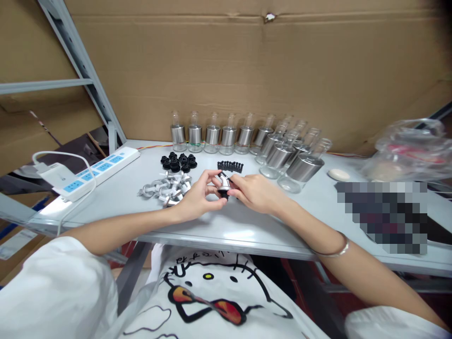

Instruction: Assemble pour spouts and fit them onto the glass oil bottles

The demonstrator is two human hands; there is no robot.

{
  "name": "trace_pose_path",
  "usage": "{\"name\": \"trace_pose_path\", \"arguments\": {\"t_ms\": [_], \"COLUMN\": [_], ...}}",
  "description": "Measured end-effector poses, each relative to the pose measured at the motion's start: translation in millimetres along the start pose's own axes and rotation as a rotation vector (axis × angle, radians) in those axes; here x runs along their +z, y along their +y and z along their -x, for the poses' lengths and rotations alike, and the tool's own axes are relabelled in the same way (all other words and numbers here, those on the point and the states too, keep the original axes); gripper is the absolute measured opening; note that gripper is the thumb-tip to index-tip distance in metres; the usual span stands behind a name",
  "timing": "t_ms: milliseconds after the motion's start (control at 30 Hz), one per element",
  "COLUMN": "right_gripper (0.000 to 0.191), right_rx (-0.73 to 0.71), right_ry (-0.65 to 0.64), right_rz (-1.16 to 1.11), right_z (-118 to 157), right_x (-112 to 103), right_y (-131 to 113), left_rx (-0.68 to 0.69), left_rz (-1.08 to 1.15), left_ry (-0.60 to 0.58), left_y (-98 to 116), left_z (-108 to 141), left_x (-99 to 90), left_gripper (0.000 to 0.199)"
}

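Note:
Over the front middle of the table, my left hand [203,193] is closed around a silver bottle pourer spout [225,183] with a black stopper at its base. My right hand [254,192] pinches the same spout from the other side, its fingertips at the black part. Something small and black shows by the spout's top; the fingers partly hide it. Left of my hands lies a heap of silver pourer spouts [165,188]. Behind that heap sit several black rubber stoppers [178,162]. Small black caps [230,166] stand in a row just beyond my hands.
Several glass bottles with steel sleeves [229,136] line the back and curve toward the right. A white power strip [102,172] with a plugged-in charger lies at left. On the right are a white oval object [339,175], a clear plastic bag [409,150] and a blurred-out item [388,219].

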State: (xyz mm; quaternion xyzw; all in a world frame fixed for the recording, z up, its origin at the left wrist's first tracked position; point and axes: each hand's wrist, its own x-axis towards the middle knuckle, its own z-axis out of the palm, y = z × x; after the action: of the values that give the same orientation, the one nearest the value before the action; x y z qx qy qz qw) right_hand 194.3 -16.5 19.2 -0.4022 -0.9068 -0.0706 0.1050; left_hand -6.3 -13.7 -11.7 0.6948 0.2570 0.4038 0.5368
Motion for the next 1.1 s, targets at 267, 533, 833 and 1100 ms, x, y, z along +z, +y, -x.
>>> {"name": "trace_pose_path", "arguments": {"t_ms": [267, 533, 833, 1100], "right_gripper": [0.049, 0.035, 0.048, 0.057], "right_rx": [0.01, 0.083, 0.088, 0.069], "right_ry": [-0.018, 0.034, 0.087, 0.12], "right_rz": [-0.024, -0.145, -0.169, -0.177], "right_z": [-0.1, -0.2, 0.3, 1.3], "right_x": [-1.8, -5.2, -4.8, -5.0], "right_y": [-0.2, -1.6, -0.6, -0.7], "left_rx": [-0.013, 0.031, 0.008, -0.05], "left_rz": [0.021, 0.094, 0.086, 0.095], "left_ry": [-0.01, 0.005, -0.069, -0.062], "left_y": [-0.2, 2.3, 8.7, 9.4], "left_z": [-0.4, 1.7, -0.8, -2.1], "left_x": [-0.7, 0.4, -1.9, -3.2], "left_gripper": [0.056, 0.054, 0.03, 0.032]}}
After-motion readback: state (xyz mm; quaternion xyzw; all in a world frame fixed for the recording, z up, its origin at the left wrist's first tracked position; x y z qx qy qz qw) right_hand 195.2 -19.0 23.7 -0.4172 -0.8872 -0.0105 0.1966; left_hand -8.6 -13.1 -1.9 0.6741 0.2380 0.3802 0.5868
